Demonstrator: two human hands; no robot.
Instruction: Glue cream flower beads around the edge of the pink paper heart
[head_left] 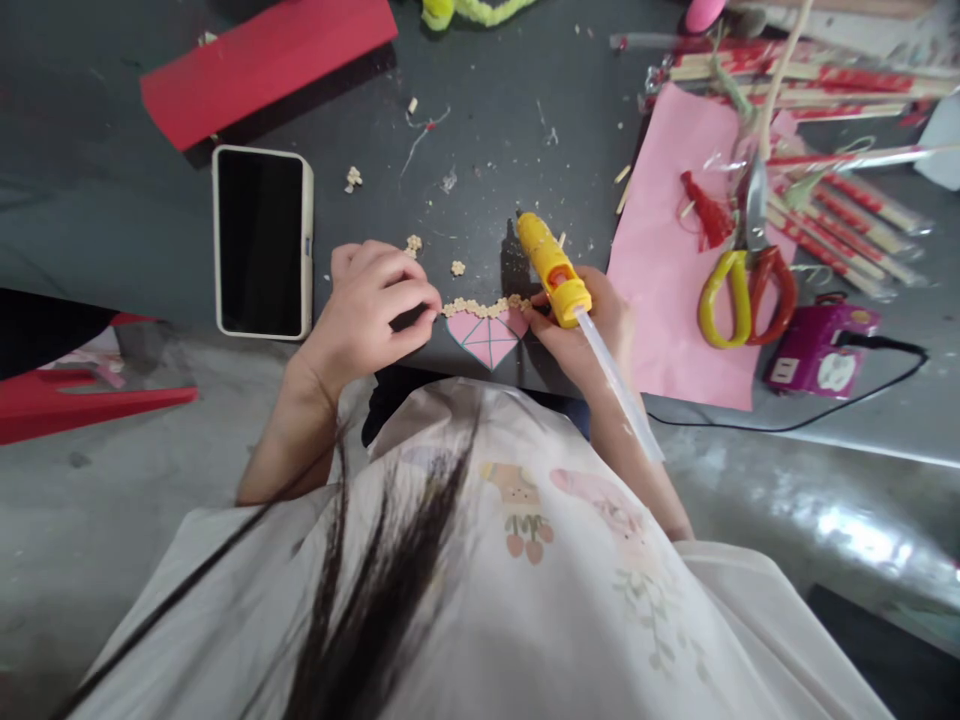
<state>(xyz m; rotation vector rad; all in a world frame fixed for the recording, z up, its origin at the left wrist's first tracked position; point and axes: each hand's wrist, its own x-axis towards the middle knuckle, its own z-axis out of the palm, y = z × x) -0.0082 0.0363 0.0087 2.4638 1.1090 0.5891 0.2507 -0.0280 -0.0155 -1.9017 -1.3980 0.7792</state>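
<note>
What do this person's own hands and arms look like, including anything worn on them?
The left hand and right hand are bare, with no gloves showing. Both forearms are uncovered, and I see no watch. Whitish sleeves join a whitish top printed with sock-like shapes, hearts and leafy sprigs.

Dark grey tabletop (67,190), smooth, littered with crumbs. Grey floor (180,450) below, smooth; bright light glare at right. Red object (97,408) at left, kind unclear. Black flat item (885,645) lower right, cut off.
</note>
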